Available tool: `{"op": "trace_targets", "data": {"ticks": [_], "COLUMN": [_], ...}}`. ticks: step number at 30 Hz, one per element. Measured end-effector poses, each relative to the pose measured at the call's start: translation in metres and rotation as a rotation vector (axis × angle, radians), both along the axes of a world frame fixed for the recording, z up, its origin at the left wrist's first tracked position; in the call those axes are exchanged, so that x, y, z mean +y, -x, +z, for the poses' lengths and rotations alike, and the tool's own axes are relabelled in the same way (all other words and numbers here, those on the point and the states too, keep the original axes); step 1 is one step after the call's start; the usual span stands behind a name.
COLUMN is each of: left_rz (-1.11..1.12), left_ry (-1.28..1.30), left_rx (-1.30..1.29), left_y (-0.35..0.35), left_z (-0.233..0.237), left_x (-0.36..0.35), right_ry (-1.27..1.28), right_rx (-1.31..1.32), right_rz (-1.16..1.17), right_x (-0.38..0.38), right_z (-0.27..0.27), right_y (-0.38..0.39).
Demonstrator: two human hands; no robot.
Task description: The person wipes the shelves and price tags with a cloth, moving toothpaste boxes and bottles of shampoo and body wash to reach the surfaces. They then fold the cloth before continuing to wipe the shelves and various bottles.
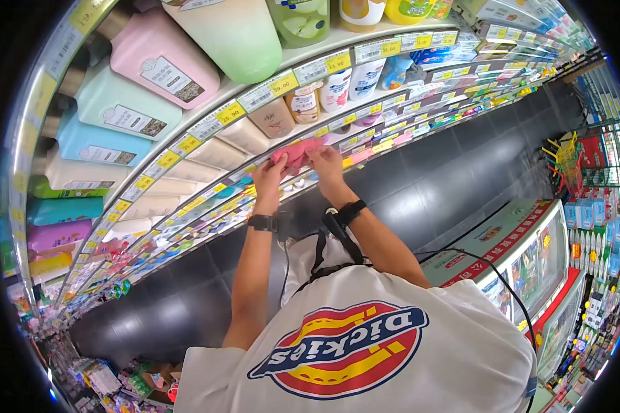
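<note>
A pink cloth (296, 151), bunched up, is stretched between my two hands in front of the shelf edge. My left hand (269, 180) pinches its near left end, fingers closed. At the other end, my right hand (326, 168) has its fingers closed on the cloth too. Just beyond the hands, a beige bottle (271, 118) and a white bottle with a brown-and-yellow label (303, 103) stand on a shelf. Both wrists wear black bands. Part of the cloth is hidden behind the fingers.
Above are large pump bottles, including a pink bottle (160, 62) and a blue bottle (100, 138), over a price-tag strip (282, 84). Lower shelves run down to a dark tiled floor (455, 155). A glass-fronted freezer (503, 241) stands behind on the right, with a black cable nearby.
</note>
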State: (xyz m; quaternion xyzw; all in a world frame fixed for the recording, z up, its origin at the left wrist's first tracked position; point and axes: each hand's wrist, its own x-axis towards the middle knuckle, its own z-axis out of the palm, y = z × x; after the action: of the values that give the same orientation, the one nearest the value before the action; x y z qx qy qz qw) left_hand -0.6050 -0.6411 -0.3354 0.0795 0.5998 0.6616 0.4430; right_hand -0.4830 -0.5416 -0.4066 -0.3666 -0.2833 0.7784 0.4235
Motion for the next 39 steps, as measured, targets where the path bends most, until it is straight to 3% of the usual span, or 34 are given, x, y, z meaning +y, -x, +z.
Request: {"op": "trace_targets", "data": {"ticks": [5, 8, 18, 39], "left_rz": [0.063, 0.120, 0.204, 0.133], "left_ry": [-0.001, -0.005, -0.046, -0.011], "left_rx": [0.022, 0.048, 0.063, 0.057], "left_y": [0.009, 0.018, 0.026, 0.023], "left_z": [0.001, 0.002, -0.019, -0.015], "left_x": [-0.015, -0.030, -0.046, -0.040], "right_ry": [0.018, 0.012, 0.061, 0.063], "right_rx": [-0.030, -0.055, -0.001, -0.058], "right_rz": [0.084, 0.090, 0.202, 0.189], "right_x": [-0.007, -0.027, -0.031, -0.027], "right_z": [-0.016, 0.022, 0.020, 0.033], "right_y": [0.022, 0.030, 0.039, 0.028]}}
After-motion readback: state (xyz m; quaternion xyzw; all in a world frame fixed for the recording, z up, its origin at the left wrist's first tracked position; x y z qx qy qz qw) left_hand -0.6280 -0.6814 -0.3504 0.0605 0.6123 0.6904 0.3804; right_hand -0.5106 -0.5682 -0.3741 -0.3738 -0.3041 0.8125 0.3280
